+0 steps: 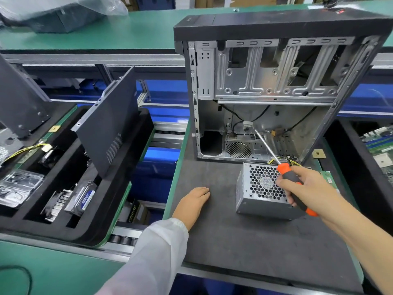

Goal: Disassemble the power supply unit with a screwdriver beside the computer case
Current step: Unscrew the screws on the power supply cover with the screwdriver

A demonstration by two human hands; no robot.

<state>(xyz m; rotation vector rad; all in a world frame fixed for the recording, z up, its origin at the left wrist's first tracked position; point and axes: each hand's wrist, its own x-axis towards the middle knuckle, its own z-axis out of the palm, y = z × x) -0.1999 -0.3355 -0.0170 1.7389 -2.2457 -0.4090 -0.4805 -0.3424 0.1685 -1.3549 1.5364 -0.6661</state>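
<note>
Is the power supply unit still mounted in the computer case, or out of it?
Out. The power supply unit sits on the dark mat in front of the open computer case, fan grille up.

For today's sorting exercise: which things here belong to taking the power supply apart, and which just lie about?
Job:
power supply unit
screwdriver, held in right hand
computer case
left hand, flat on mat

Lying about:
side panel
hard drive
circuit boards

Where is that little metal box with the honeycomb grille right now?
The power supply unit sits on the dark mat at the right of the head view, just in front of the open computer case, partly behind the right hand holding the screwdriver.
</note>
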